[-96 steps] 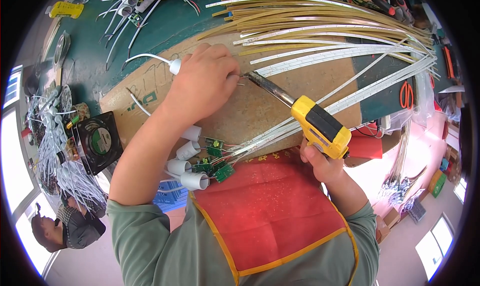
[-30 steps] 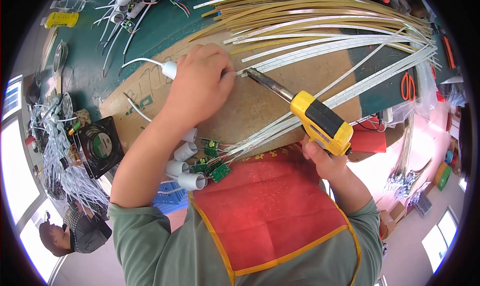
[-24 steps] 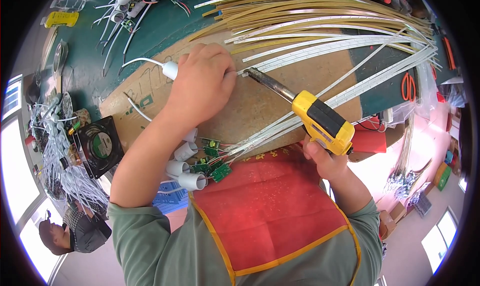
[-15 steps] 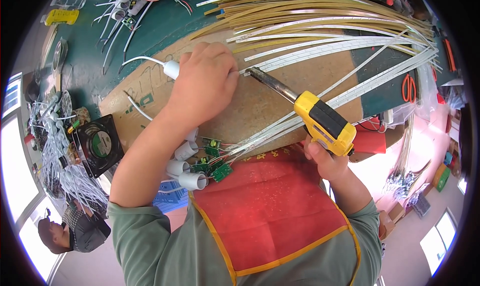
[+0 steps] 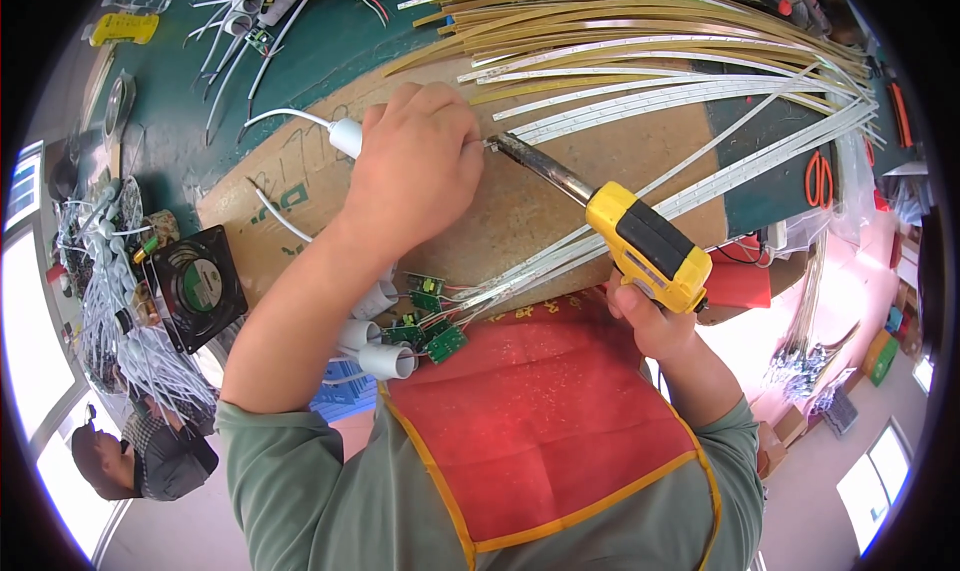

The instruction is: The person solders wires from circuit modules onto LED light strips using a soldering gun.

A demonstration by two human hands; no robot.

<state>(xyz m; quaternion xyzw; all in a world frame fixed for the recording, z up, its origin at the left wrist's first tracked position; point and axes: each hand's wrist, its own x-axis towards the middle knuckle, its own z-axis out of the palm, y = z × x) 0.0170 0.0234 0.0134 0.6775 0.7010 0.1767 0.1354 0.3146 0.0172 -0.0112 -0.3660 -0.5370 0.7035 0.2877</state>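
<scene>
My left hand (image 5: pixel 420 171) is closed over a white plastic tube (image 5: pixel 345 136) with a white wire, pressing it onto a brown cardboard sheet (image 5: pixel 560 201). My right hand (image 5: pixel 645 321) grips a yellow and black soldering gun (image 5: pixel 650 246) from below. Its metal tip (image 5: pixel 500 144) points left and touches the spot just beside my left fingers. What my left fingers pinch at the tip is hidden. Long yellow and white light strips (image 5: pixel 680 61) fan out to the right across the cardboard.
Small green circuit boards (image 5: pixel 430 316) and white tubes (image 5: pixel 385 356) lie at the cardboard's near edge. A black fan (image 5: pixel 195 286) and tangled white wires (image 5: pixel 110 321) sit left. Orange scissors (image 5: pixel 818 176) lie right. Another person (image 5: pixel 140 456) is at lower left.
Almost nothing differs; both hands and the soldering gun keep the same place, with only a slight shift of the view.
</scene>
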